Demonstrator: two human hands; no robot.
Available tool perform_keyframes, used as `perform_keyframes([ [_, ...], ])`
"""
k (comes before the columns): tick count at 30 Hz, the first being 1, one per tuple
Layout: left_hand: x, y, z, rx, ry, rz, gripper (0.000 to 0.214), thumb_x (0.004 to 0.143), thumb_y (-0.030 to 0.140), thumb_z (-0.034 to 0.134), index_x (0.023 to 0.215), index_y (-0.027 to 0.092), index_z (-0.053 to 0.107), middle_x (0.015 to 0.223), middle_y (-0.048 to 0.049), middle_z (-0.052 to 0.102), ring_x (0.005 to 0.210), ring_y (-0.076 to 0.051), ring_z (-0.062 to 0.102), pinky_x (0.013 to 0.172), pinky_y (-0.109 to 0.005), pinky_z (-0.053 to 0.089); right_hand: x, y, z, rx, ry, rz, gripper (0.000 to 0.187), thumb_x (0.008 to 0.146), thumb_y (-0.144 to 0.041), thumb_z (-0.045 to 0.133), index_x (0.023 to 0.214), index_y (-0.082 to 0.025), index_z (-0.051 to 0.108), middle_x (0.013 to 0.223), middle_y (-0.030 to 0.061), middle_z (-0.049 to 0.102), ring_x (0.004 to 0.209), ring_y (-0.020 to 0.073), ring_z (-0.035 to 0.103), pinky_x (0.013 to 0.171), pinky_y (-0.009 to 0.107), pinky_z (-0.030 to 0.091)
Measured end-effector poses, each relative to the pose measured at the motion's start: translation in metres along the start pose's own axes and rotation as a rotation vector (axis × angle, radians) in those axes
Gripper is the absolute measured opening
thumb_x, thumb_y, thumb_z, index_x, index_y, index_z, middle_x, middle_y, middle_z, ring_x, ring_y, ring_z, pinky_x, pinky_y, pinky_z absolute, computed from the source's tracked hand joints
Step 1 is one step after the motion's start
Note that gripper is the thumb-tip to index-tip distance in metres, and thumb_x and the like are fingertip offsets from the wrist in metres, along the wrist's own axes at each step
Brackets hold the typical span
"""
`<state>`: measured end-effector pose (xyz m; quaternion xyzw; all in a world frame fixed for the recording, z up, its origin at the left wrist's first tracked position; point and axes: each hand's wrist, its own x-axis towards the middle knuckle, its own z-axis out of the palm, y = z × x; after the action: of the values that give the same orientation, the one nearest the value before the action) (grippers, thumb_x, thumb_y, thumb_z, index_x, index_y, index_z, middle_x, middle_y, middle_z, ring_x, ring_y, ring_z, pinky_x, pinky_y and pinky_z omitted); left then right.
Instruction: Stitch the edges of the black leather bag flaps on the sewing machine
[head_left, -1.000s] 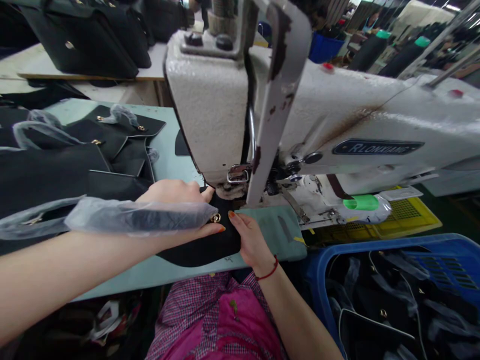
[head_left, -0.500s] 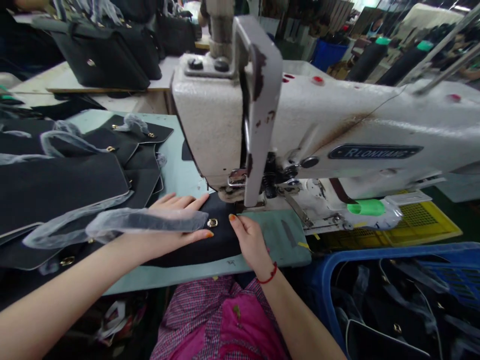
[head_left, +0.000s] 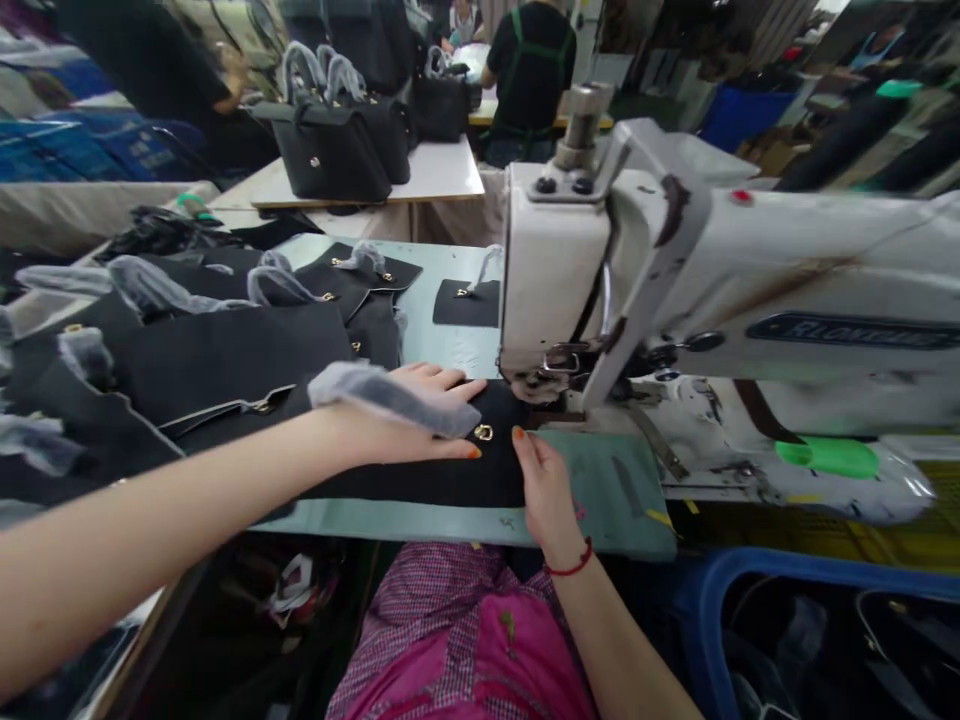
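A black bag panel [head_left: 442, 484] lies on the pale green table, its far right corner beneath the head of a white sewing machine [head_left: 555, 265]. My left hand [head_left: 375, 440] rests flat on the panel with its fingers stretched out. Over the back of that hand runs a handle wrapped in clear plastic [head_left: 375, 393], ending near a gold metal fitting [head_left: 483, 433] on the panel. At the panel's right edge, my right hand [head_left: 547, 492] is closed, pinching the edge between thumb and fingers. The needle and the seam are too small to make out.
Black panels with wrapped handles [head_left: 232, 350] are piled to the left. A small black piece [head_left: 466, 303] lies behind the machine head. A blue basket [head_left: 709, 620] with more panels stands lower right. Finished bags [head_left: 330, 150] stand behind, near a person in black [head_left: 529, 70].
My view has swung left and up, so the scene sits further right, with more of the back showing. Both hands keep about the same place on the panel.
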<state>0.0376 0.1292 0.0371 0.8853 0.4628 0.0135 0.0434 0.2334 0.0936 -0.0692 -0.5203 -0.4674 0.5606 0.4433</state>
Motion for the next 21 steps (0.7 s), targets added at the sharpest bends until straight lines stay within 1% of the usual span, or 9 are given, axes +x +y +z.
perform_keyframes([
  [2,-0.012,-0.007,0.035,-0.043,0.021,-0.011,0.082,0.082,0.067,0.048,0.146,0.018,0.033,0.144,-0.0144,0.044,0.127,-0.031,0.046,0.106,-0.045,0.035,0.001,-0.002,-0.006,-0.188,0.024,-0.089,0.042,0.092,-0.052,0.049,0.069,-0.017,0.055,0.065,-0.0003,0.052,0.064,0.0147,0.046,0.059,0.026,0.035],
  [3,-0.015,-0.010,0.051,-0.075,0.064,-0.028,0.084,0.083,0.068,0.047,0.147,0.018,0.028,0.148,-0.0151,0.038,0.131,-0.032,0.042,0.110,-0.048,0.031,0.001,-0.003,-0.009,-0.246,0.030,-0.114,0.043,0.093,-0.051,0.048,0.067,-0.017,0.054,0.063,-0.0013,0.049,0.062,0.0133,0.043,0.058,0.025,0.032],
  [5,-0.014,-0.016,0.079,-0.119,0.147,-0.042,0.085,0.082,0.067,0.049,0.149,0.020,0.023,0.147,-0.0158,0.038,0.133,-0.032,0.040,0.114,-0.052,0.025,0.001,-0.006,-0.013,-0.301,0.022,-0.149,0.043,0.095,-0.048,0.046,0.065,-0.017,0.050,0.060,-0.0029,0.043,0.059,0.0114,0.039,0.056,0.025,0.029],
  [7,-0.009,-0.021,0.095,-0.133,0.184,-0.020,0.085,0.081,0.066,0.052,0.148,0.021,0.025,0.141,-0.0165,0.043,0.129,-0.032,0.043,0.114,-0.054,0.024,-0.003,-0.007,-0.016,-0.321,-0.002,-0.168,0.043,0.096,-0.046,0.046,0.064,-0.017,0.046,0.059,-0.0037,0.039,0.058,0.0104,0.037,0.055,0.024,0.027],
  [9,-0.004,-0.025,0.098,-0.134,0.170,0.008,0.084,0.079,0.067,0.054,0.146,0.020,0.032,0.137,-0.0171,0.046,0.124,-0.034,0.048,0.109,-0.052,0.033,-0.009,-0.006,-0.019,-0.326,-0.028,-0.159,0.044,0.096,-0.046,0.046,0.063,-0.018,0.041,0.059,-0.0041,0.036,0.057,0.0099,0.036,0.053,0.023,0.027],
  [11,-0.001,-0.028,0.093,-0.124,0.139,0.022,0.082,0.078,0.067,0.054,0.143,0.020,0.039,0.136,-0.0174,0.046,0.120,-0.035,0.050,0.102,-0.048,0.042,-0.017,-0.004,-0.022,-0.280,-0.070,-0.093,0.044,0.095,-0.049,0.046,0.063,-0.018,0.039,0.060,-0.0042,0.034,0.056,0.0095,0.038,0.050,0.021,0.030],
  [15,-0.001,-0.028,0.080,-0.056,0.117,0.056,0.075,0.081,0.065,0.052,0.140,0.021,0.044,0.137,-0.0175,0.046,0.116,-0.034,0.052,0.099,-0.047,0.045,-0.029,0.002,-0.028,-0.168,-0.136,0.025,0.044,0.093,-0.054,0.046,0.067,-0.019,0.043,0.063,-0.0042,0.035,0.051,0.0097,0.049,0.044,0.018,0.037],
  [18,-0.003,-0.026,0.076,-0.030,0.124,0.089,0.067,0.084,0.060,0.050,0.140,0.022,0.045,0.140,-0.0157,0.044,0.119,-0.034,0.050,0.101,-0.048,0.043,-0.035,0.006,-0.032,-0.167,-0.166,0.005,0.043,0.095,-0.052,0.045,0.069,-0.018,0.047,0.058,-0.0039,0.044,0.052,0.0109,0.056,0.047,0.018,0.039],
  [21,-0.004,-0.024,0.070,-0.019,0.106,0.096,0.057,0.086,0.054,0.049,0.135,0.025,0.049,0.140,-0.0126,0.046,0.121,-0.033,0.048,0.102,-0.049,0.043,-0.041,0.011,-0.034,-0.139,-0.207,-0.013,0.045,0.097,-0.052,0.043,0.072,-0.017,0.053,0.062,0.0007,0.058,0.057,0.0125,0.060,0.052,0.019,0.043],
])
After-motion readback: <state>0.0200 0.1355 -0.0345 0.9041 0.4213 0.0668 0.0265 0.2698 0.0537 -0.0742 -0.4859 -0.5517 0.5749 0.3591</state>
